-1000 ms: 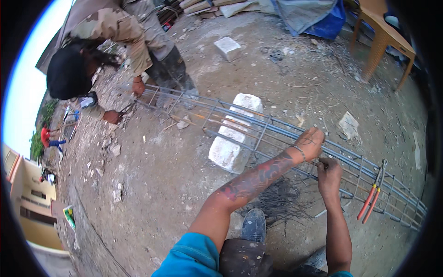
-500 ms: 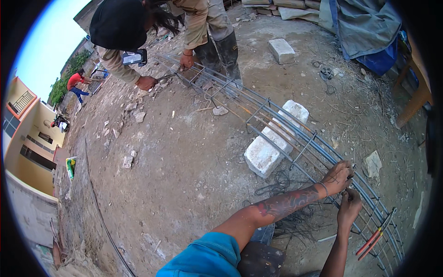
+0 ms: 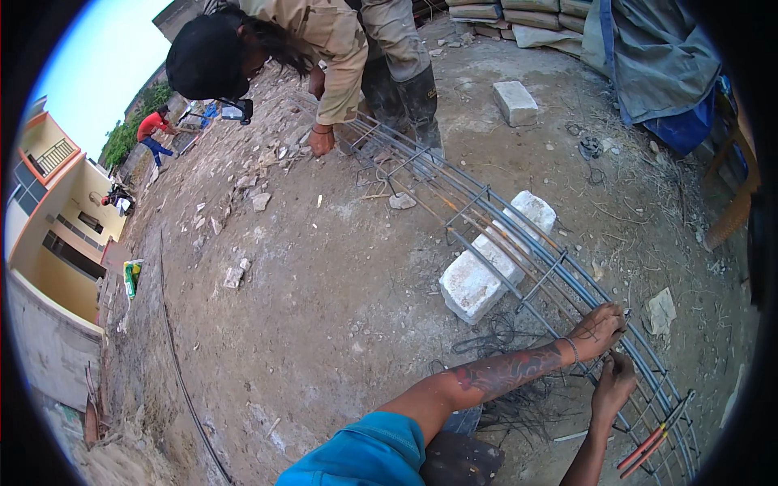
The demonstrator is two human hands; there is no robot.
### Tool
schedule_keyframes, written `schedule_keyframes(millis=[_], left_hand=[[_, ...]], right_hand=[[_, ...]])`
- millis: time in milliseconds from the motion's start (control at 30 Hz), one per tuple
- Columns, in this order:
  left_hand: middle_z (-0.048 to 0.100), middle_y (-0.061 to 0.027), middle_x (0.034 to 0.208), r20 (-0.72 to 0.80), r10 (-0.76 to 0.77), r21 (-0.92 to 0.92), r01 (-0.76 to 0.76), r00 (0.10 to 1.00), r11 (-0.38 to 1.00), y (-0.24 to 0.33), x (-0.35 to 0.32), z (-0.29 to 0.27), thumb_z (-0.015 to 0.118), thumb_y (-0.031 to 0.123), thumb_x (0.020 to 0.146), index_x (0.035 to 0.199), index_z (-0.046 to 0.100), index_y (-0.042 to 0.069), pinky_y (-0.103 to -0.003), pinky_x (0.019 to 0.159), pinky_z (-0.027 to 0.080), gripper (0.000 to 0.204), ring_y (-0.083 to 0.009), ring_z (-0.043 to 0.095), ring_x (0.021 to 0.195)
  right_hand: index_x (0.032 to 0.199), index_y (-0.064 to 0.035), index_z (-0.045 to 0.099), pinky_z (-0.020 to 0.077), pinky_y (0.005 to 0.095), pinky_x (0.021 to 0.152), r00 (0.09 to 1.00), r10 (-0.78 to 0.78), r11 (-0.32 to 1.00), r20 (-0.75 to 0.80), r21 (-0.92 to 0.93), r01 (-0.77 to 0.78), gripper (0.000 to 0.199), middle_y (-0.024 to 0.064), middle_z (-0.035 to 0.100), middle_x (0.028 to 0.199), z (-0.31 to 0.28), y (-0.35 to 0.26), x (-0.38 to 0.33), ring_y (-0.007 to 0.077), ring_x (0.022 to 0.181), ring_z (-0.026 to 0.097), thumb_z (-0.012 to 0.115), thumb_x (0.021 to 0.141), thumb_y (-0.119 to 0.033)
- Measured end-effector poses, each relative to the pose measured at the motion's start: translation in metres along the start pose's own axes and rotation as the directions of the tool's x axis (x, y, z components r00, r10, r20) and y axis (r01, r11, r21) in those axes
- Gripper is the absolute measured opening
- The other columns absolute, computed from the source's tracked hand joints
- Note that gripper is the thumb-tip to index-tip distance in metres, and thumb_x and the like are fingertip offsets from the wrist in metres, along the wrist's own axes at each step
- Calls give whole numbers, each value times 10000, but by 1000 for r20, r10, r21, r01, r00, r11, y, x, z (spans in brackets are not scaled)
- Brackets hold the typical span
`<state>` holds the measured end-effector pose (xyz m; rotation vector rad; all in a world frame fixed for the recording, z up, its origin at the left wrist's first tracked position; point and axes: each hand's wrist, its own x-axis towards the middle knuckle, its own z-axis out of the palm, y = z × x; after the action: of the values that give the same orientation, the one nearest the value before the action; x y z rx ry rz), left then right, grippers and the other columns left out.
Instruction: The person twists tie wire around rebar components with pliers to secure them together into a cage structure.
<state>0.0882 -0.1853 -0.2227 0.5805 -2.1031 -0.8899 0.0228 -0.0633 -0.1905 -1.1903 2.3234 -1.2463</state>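
The left hand (image 3: 598,330) lies on top of the rebar cage (image 3: 519,243), fingers curled over one of its long bars near the cage's close end, gripping it. The right hand (image 3: 613,384) sits just below it, closed around something thin at the same spot; what it pinches is too small to tell. The cage is a long run of steel bars and square stirrups lying on the dirt ground (image 3: 324,300), stretching from the lower right up toward the top centre. It rests across a white concrete block (image 3: 494,259) about midway along. A tangle of dark tie wire (image 3: 502,348) lies on the ground just beside the left forearm. Red-handled pliers (image 3: 652,441) lie on the cage bars at its near end, right of the right hand.

At the far end a second person (image 3: 324,49) bends over the cage. A green and white package (image 3: 130,278) lies at the ground's left edge. Another grey block (image 3: 515,102) sits near a blue-grey tarpaulin (image 3: 656,65).
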Motion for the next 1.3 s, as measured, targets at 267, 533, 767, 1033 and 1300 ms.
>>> schedule_keyframes(millis=[267, 533, 767, 1033, 1300], left_hand=[[548, -128, 870, 0, 21, -21, -21, 1000, 1000, 0, 1, -1, 626, 42, 729, 810, 618, -12, -395, 838, 444, 97, -310, 541, 911], [551, -131, 865, -5, 23, -18, -23, 1000, 1000, 2, 1, -4, 633, 39, 725, 808, 618, -11, -395, 830, 452, 98, -315, 542, 914], [555, -129, 866, -5, 21, -28, -21, 1000, 999, 5, 2, -6, 628, 38, 745, 814, 628, -12, -395, 826, 451, 85, -310, 544, 907], [593, -164, 984, 97, -38, 3, 38, 995, 999, 3, 4, -8, 611, 91, 794, 868, 646, -9, -429, 966, 401, 129, -344, 544, 1026], [600, -144, 765, 158, -22, -10, 24, 987, 1000, 7, 13, -18, 655, 143, 779, 783, 628, 2, -393, 701, 451, 143, -321, 580, 752]], right_hand=[[934, 83, 608, 452, 303, 657, 1000, 11, 999, 4, 38, -11, 147, 113, 601, 778, 0, 0, 0, 151, 689, 548, 561, 824, -3], [937, 80, 610, 456, 306, 664, 1000, 9, 1000, 9, 1, -9, 151, 115, 601, 780, -1, -2, 0, 157, 691, 561, 558, 819, 2], [936, 83, 611, 456, 303, 659, 999, 38, 999, 2, 31, -39, 151, 113, 600, 780, 0, 0, -1, 154, 687, 560, 562, 817, 3], [971, 86, 636, 468, 325, 664, 997, 50, 998, 67, -28, -48, 210, 150, 627, 804, -6, 3, 5, 192, 714, 599, 576, 796, -14], [924, 61, 663, 487, 378, 634, 972, 107, 990, 208, 70, -123, 199, 237, 641, 760, -26, -12, 8, 321, 645, 640, 597, 776, -54]])
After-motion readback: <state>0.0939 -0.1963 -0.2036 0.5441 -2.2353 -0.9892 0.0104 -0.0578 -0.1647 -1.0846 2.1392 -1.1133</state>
